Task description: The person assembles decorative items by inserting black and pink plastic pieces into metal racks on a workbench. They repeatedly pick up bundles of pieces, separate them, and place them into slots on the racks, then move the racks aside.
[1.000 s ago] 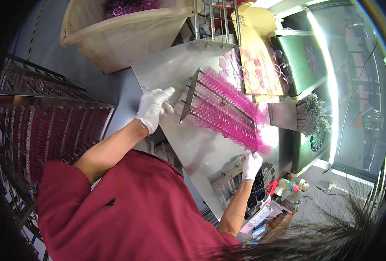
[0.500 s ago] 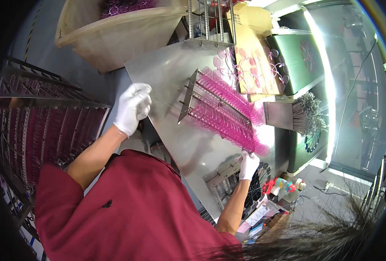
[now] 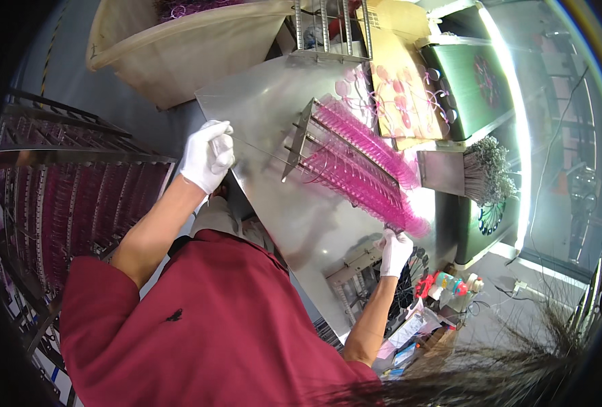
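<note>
A metal rack [image 3: 299, 140] lined with rows of round pink lenses [image 3: 375, 178] lies slantwise over the steel table. My right hand [image 3: 396, 253], in a white glove, is closed on the rack's lower right end, its fingertips partly hidden against the frame. My left hand [image 3: 208, 154], also gloved in white, is off the table's left edge with its fingers pinched. From that pinch a thin metal rod [image 3: 259, 149] runs to the rack's upper left end plate.
An empty-looking metal rack [image 3: 333, 54] stands at the far edge of the steel table [image 3: 246, 91]. Loose lenses lie on cardboard [image 3: 409, 136]. A box of thin wires [image 3: 443, 173] sits at the right. Left are a large bin [image 3: 199, 41] and a loaded shelf rack [image 3: 84, 163].
The lens rack has shifted slightly right and away from me, with my right hand still on its end. The thin rod shows more clearly between my left hand and the rack.
</note>
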`<move>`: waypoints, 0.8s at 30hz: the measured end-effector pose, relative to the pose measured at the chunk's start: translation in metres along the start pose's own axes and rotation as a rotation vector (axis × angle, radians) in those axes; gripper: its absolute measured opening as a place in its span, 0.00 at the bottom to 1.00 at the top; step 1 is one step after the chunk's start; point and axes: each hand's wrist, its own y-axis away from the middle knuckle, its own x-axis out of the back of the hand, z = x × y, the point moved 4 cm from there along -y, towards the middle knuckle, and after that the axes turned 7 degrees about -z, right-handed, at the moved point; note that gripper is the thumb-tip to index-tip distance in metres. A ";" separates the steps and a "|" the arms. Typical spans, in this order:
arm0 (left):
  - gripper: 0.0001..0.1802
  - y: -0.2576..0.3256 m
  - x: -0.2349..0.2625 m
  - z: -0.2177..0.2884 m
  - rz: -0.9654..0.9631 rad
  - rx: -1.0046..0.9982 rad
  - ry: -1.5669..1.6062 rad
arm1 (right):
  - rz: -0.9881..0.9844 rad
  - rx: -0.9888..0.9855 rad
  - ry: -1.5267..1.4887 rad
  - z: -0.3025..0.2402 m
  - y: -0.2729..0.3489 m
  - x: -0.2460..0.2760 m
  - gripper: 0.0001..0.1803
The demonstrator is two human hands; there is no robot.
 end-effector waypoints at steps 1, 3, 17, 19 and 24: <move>0.08 0.002 0.000 -0.001 -0.001 -0.035 0.020 | 0.010 -0.006 0.070 -0.002 0.001 0.000 0.17; 0.07 0.005 -0.002 -0.003 0.015 -0.056 -0.057 | 0.024 0.026 0.092 -0.002 -0.003 -0.001 0.16; 0.13 0.010 -0.011 0.003 -0.017 -0.118 -0.127 | 0.051 0.030 0.103 0.005 0.001 -0.001 0.18; 0.13 0.010 -0.022 0.019 0.005 -0.129 -0.308 | 0.041 0.034 0.101 0.029 -0.006 0.004 0.19; 0.04 -0.002 -0.031 -0.036 -0.151 0.284 -0.241 | -0.016 0.010 0.090 0.023 0.004 -0.009 0.16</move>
